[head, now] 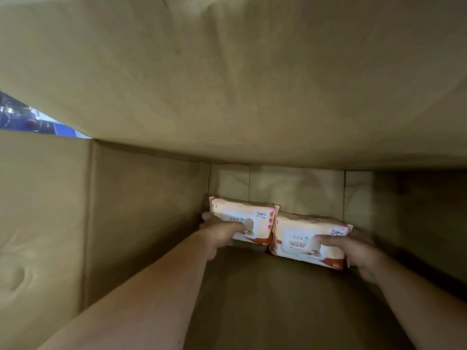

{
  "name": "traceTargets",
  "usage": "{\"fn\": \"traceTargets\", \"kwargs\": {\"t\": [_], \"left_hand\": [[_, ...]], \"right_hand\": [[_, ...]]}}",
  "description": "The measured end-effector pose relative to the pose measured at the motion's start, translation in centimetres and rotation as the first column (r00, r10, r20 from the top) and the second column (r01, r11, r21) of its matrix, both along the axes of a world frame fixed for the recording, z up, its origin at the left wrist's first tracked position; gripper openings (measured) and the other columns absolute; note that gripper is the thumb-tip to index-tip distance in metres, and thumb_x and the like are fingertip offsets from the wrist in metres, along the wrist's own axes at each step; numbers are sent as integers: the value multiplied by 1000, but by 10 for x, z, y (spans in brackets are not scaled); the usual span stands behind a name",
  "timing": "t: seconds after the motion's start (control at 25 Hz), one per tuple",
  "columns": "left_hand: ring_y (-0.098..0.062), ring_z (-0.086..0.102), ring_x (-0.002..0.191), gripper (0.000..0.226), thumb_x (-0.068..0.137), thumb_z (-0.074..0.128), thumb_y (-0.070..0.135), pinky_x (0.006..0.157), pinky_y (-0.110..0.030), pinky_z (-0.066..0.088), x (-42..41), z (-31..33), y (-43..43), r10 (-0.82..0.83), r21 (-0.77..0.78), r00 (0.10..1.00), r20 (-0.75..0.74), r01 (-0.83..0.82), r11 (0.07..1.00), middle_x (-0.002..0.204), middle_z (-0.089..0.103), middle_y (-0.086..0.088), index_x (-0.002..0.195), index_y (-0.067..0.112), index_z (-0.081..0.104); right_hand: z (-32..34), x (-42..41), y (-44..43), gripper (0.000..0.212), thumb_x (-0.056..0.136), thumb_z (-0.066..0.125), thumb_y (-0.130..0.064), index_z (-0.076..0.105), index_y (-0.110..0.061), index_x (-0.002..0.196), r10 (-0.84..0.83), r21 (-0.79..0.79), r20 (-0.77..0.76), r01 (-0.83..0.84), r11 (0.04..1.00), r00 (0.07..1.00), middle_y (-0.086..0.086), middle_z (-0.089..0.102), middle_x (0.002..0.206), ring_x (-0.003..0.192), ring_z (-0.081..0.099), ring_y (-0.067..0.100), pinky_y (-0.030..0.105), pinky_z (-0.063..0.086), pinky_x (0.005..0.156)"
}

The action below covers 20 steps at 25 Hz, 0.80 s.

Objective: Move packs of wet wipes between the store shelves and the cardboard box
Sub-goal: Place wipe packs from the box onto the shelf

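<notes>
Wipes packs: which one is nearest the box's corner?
The white-and-orange plastic pack in the left hand, beside the brown cardboard box's left corner; the other pack, in the right hand, lies nearer the middle.

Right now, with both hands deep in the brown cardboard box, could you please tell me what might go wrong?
1. The left hand grips the left white-and-orange soft plastic pack and the right hand the right pack, each by its outer end only; either could slip.
2. The packs touch, so shifting one may drag the other.
3. The large cardboard flap overhangs the opening and could snag arms or packs.
</notes>
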<state>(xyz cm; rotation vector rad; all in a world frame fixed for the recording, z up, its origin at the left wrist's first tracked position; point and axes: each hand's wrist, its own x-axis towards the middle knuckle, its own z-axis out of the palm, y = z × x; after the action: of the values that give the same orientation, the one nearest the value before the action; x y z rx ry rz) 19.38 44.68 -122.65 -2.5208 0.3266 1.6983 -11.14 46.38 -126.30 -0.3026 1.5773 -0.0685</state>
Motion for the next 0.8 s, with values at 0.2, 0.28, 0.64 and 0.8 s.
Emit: {"fn": "traceTargets", "kwargs": {"t": [0.2,0.28,0.64,0.8], "left_hand": [[-10,61,90,70,73,89,48,69,-23,44,14,-1,0,-110,56,991,-71,115,992,107,66,2,125,16,53],[-10,61,78,39,84,82,41,67,-23,46,12,-6,1,-22,20,983,-185,26,999,91,71,5,112,18,69],[-15,70,101,41,78,87,21,83,-26,53,12,-25,14,131,-3,936,-327,-139,990,108,78,-3,115,12,71],[-20,72,85,40,73,91,24,71,-32,58,-1,-16,4,10,-89,967,-254,-33,995,98,80,-8,108,11,76]], "right_hand": [[-5,-31,-15,88,29,96,-45,73,-13,107,-112,-170,-37,104,980,993,8,79,97,86,76,28,34,57,71],[-3,-36,-19,66,49,93,-37,74,-12,107,-127,-202,-12,122,972,992,9,79,99,85,75,26,32,53,69],[-2,-38,-27,32,76,83,-17,73,-10,105,-153,-123,0,152,981,988,10,78,95,83,74,26,31,54,67],[11,-36,-28,40,67,89,-24,74,-14,103,-123,-134,-38,117,984,992,9,78,94,87,75,27,35,57,72]]}}
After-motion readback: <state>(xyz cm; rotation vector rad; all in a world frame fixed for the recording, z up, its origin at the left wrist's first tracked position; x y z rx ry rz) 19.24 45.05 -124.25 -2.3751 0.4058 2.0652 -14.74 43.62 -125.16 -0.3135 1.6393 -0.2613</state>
